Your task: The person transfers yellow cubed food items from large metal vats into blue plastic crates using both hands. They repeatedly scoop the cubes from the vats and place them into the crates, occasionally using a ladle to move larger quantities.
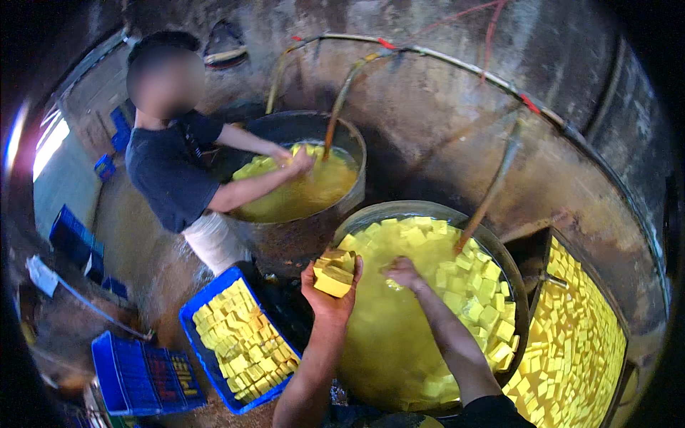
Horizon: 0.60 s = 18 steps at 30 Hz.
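Note:
My left hand [333, 291], raised over the rim of a round metal vat [511, 267], holds several yellow tofu blocks [333, 278] on its palm, with fingers curled around them. My right hand [405, 273] reaches into the vat, its fingertips at the surface of the cloudy yellow liquid [390, 342]. Splashes and murk hide whether anything is between those fingers. Many tofu blocks [488, 315] crowd the right and far sides of this vat. To the left of my left arm, a blue plastic crate [188, 315] is packed with rows of yellow tofu blocks [243, 337].
Across from me a co-worker [171, 166] handles blocks over a second vat [353, 187]. Pipes [489, 187] run down into both vats. A rectangular tank [575, 331] full of tofu stands at right. Another blue crate [144, 374] sits at lower left.

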Each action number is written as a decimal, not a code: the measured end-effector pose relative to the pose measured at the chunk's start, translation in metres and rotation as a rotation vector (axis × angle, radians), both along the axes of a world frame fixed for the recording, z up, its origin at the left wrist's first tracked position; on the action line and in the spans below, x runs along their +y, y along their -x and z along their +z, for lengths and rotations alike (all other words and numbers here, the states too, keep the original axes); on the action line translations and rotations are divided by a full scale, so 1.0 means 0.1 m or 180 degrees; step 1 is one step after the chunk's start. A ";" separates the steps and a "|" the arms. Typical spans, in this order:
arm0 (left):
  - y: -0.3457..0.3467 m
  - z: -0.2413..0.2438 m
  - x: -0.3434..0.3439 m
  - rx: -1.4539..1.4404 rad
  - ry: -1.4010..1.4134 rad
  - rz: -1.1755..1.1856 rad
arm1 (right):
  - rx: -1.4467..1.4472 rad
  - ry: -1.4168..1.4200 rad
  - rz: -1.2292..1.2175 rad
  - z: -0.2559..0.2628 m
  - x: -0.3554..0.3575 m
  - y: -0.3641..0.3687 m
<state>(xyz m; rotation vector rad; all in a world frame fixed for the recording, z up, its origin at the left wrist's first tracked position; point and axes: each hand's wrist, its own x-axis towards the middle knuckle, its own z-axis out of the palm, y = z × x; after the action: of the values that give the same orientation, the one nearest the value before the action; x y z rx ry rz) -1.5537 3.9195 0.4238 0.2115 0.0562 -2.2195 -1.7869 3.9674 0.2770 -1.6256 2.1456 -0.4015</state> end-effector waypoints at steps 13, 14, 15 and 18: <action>-1.27 -0.71 -0.46 -0.0589 -0.0273 0.0576 | -0.3299 0.0092 0.0309 1.79 -0.13 -1.83; -1.33 -0.90 -0.43 -0.0707 -0.0231 0.0623 | -0.3186 0.0121 0.0422 1.78 -0.20 -2.00; -1.38 -0.98 -0.39 -0.0820 -0.0181 0.0663 | -0.3082 0.0286 0.0596 1.75 -0.24 -2.18; -1.53 -1.11 -0.27 -0.1078 -0.0346 0.0474 | -0.2155 0.0256 0.0889 1.52 -0.46 -2.59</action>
<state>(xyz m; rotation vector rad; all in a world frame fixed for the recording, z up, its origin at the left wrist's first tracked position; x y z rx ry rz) -1.4010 3.8922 0.3129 0.6200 0.0066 -2.0071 -1.5284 3.9216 0.4287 -1.5123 1.3992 -0.8168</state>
